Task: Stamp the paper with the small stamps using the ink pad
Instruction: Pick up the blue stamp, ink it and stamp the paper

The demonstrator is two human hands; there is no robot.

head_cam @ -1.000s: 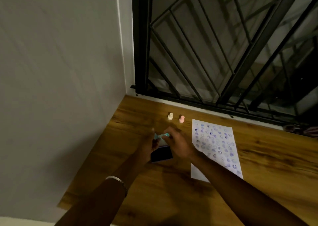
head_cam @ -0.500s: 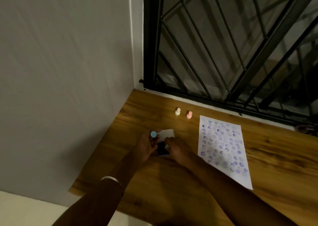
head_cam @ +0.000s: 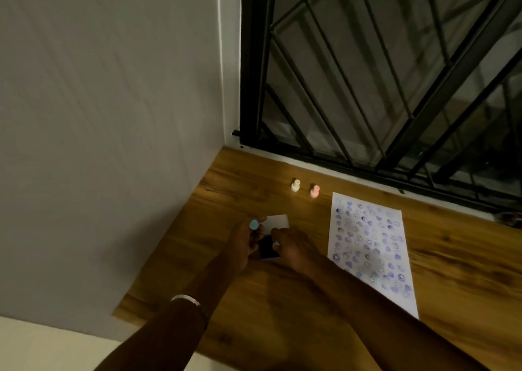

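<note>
The dark ink pad (head_cam: 267,250) lies open on the wooden table (head_cam: 282,314), with its white lid (head_cam: 278,221) raised behind it. My right hand (head_cam: 292,250) pinches a small light-blue stamp (head_cam: 276,245) whose tip is on or just over the pad. My left hand (head_cam: 242,245) sits beside the pad's left edge and holds a round light-blue cap (head_cam: 254,224) in its fingertips. To the right lies the white paper (head_cam: 370,246), covered with several purple stamp marks. A cream stamp (head_cam: 295,185) and a pink stamp (head_cam: 314,191) stand upright behind the pad.
A grey wall (head_cam: 113,116) borders the table on the left. A black window grille (head_cam: 381,88) runs along the back. The table's front edge (head_cam: 169,325) is near my left wrist, which wears a bracelet (head_cam: 186,298).
My hands, together on the blue stamp a second ago, have parted. The left keeps the cap and the right has brought the stamp down to the ink pad. The view has shifted slightly.
</note>
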